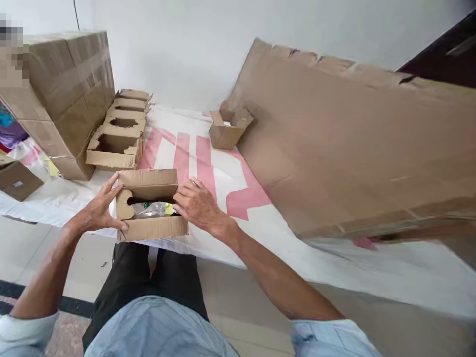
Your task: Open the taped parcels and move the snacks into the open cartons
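A small open cardboard box (152,229) stands at the front edge of the cloth-covered table, its long flaps folded outward. Inside lies a clear plastic bag (150,210) with a yellow patch at its right end; what it contains is hard to make out. My left hand (97,206) clasps the box's left end, thumb on the front flap and fingers at the back corner. At the opposite end, my right hand (197,204) has its fingers curled over the box's edge, beside the yellow patch. That hand hides the right end flap.
Several opened boxes (115,157) stand in a row behind, beside a tall stack of taped cartons (80,89). Another small open box (226,136) sits further back. A large cardboard sheet (345,144) leans across the right side. A brown box (18,181) is far left.
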### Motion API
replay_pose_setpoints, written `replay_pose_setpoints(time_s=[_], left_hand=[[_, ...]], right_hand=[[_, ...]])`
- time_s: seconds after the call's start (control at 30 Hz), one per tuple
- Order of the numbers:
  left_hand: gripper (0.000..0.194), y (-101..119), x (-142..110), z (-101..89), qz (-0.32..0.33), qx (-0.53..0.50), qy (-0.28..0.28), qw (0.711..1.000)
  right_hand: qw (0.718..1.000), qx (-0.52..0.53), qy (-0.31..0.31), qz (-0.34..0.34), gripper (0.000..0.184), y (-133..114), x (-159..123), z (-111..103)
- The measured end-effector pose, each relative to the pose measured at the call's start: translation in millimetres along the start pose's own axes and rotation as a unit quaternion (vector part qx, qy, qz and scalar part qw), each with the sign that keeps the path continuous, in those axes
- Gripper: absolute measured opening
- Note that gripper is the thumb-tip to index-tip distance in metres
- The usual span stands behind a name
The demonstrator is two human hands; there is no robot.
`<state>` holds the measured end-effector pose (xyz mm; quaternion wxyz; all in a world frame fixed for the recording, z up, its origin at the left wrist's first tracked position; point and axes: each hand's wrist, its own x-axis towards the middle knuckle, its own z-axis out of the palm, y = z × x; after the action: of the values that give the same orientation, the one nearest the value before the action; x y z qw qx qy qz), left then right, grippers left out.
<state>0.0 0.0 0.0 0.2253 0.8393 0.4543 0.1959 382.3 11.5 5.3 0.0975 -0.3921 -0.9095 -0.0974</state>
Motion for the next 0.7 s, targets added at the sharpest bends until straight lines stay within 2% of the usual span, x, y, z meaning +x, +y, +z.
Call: replay_pose_setpoints(time_s=[0.23, 0.47, 0.7], left_hand=[[0.145, -2.9, 2.4, 2.6, -0.002, -0.031, -0.031, 0.999], [0.137, 6.7, 3.4, 3.9, 0.015, -0.064, -0.016, 0.998], [0.134, 9.4, -0.5, 8.3, 0.012, -0.074, -0.005, 0.997]], right_hand=[[0.999, 0.029, -0.024, 0.018, 0.016, 5.7, -8.4, 1.1], [0.991, 0.089, -0.093, 0.039, 0.018, 3.5, 13.2, -11.9], [0.962, 0.195, -0.192, 0.005, 0.025, -0.1, 28.0, -32.8]])
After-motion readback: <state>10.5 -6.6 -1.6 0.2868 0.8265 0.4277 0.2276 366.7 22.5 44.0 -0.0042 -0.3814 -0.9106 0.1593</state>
